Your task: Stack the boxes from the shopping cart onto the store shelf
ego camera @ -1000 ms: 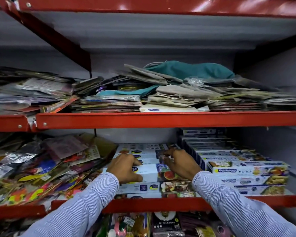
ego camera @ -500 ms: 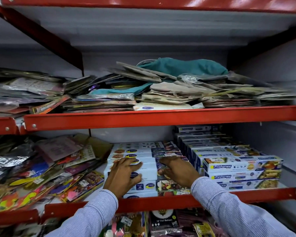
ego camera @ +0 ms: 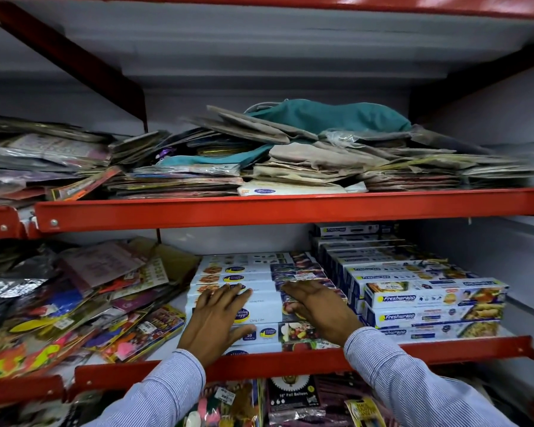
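Both hands flat on the cling-film boxes (ego camera: 253, 298) stacked mid-shelf, behind the red shelf (ego camera: 290, 360) lip. Left hand (ego camera: 218, 323) spread open, palm down, gripping nothing. Right hand (ego camera: 316, 306) likewise splayed, pressing the stack's right part. Probably light, stiff cardboard, glossy — likely to slide. Best taken by the long sides, not the crushable ends. Neighbouring foil boxes (ego camera: 429, 298) just beside.

White cling-film boxes (ego camera: 247, 291) stacked flat, perhaps three layers, on red-edged shelf (ego camera: 413, 349)
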The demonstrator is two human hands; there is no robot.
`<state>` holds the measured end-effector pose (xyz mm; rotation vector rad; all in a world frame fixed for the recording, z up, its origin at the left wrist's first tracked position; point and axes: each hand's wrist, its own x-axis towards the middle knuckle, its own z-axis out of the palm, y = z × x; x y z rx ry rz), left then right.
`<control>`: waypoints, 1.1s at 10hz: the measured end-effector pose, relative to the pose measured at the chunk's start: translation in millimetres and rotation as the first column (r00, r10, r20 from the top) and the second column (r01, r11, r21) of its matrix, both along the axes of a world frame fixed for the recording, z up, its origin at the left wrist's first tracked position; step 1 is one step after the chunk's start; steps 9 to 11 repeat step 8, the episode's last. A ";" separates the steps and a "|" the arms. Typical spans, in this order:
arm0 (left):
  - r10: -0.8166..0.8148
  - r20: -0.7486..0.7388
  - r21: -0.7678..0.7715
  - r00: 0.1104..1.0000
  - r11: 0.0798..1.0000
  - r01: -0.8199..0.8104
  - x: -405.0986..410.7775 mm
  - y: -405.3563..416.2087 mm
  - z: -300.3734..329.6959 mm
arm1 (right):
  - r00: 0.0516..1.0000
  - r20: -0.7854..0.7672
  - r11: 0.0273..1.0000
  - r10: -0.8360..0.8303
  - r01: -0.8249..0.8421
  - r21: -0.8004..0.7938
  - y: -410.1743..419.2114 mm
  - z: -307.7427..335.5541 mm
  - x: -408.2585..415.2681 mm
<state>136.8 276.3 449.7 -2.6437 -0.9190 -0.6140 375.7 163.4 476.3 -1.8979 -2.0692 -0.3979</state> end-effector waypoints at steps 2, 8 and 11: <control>0.060 -0.071 0.085 0.996 0.995 -0.054 -4.1 0.9 -2.8 | 0.990 0.068 0.980 -0.122 0.109 0.167 -2.7 -28.5 -10.4; 0.134 0.029 0.183 0.991 0.974 -0.137 -11.9 -11.2 -12.0 | 0.950 0.105 0.931 -0.293 0.259 0.255 -6.8 -44.4 -30.7; 0.134 0.029 0.183 0.991 0.974 -0.137 -11.9 -11.2 -12.0 | 0.950 0.105 0.931 -0.293 0.259 0.255 -6.8 -44.4 -30.7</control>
